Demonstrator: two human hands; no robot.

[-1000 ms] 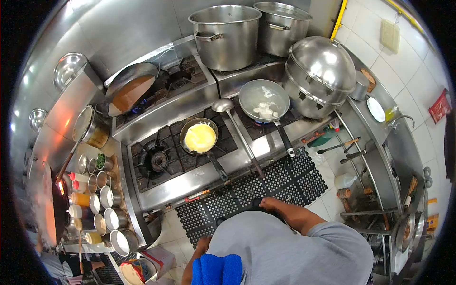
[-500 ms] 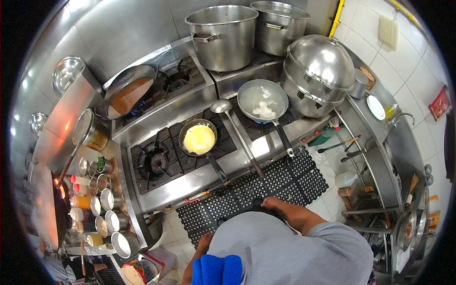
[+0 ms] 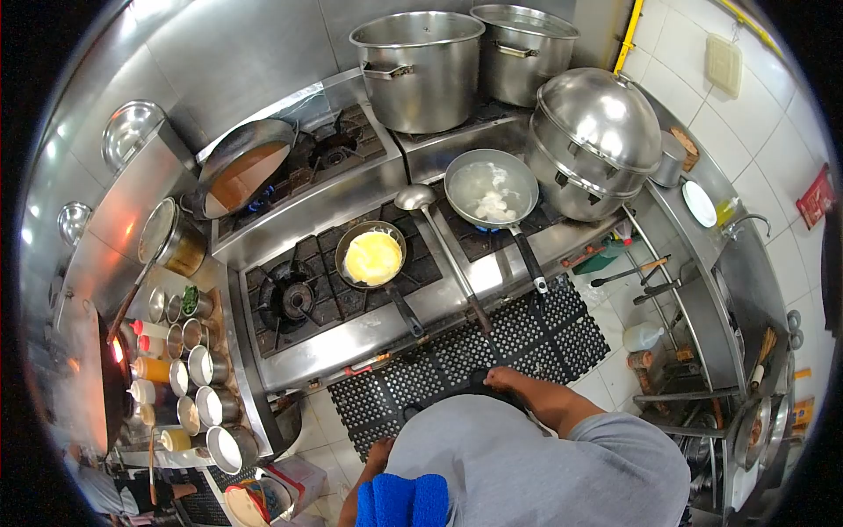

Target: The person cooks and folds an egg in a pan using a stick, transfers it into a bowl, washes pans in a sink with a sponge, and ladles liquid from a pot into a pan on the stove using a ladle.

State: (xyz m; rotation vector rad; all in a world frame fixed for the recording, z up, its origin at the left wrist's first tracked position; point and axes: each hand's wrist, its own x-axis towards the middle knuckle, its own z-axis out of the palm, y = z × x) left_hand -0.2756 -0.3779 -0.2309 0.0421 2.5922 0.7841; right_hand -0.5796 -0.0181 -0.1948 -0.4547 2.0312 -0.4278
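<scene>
My right hand [image 3: 500, 378] is low in front of my body, its fingers curled closed; whatever they may hold is hidden. Beside my belly, my left hand [image 3: 380, 451] shows only in part, its fingers out of sight. Ahead on the stove is a small frying pan [image 3: 403, 274] with a round yellow egg layer [image 3: 372, 256] in it. A larger pan [image 3: 455, 195] holds cloudy liquid with pale pieces [image 3: 494, 207]. Between the pans lies a long-handled ladle [image 3: 416, 197]. Both hands are apart from the pans and the ladle.
Tall stockpots [image 3: 420, 83] and a domed steamer [image 3: 584, 140] stand behind. At back left, a wok [image 3: 250, 145] of brown sauce sits over a flame. Bottles and metal containers [image 3: 211, 406] line the left counter. Another person [image 3: 110, 492] is at lower left. A perforated mat [image 3: 562, 329] covers the floor.
The view has shifted slightly, so the stove and pans appear a little further right. My hands stay almost where they were, and the pans and ladle keep their places on the stove.
</scene>
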